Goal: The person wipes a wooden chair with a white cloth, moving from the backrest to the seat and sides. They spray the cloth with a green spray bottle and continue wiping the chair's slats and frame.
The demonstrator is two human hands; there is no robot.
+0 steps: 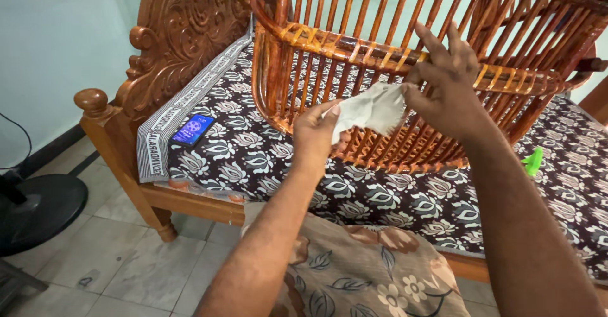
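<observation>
Both hands pinch one cloth (370,110) against the cane chair (405,57) lying on the bed (253,158), left hand (316,133) at its lower corner, right hand (443,89) higher, so a loose grip could drop it between the slats

Both forearms extended forward, left hand (315,132) pinching with thumb and fingers, right hand (443,89) pinching, remaining fingers splayed upward

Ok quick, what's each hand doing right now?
Left hand: closed, pinching one end of the pale cloth.
Right hand: pinching the cloth's other end, remaining fingers spread, beside the cane chair.
</observation>
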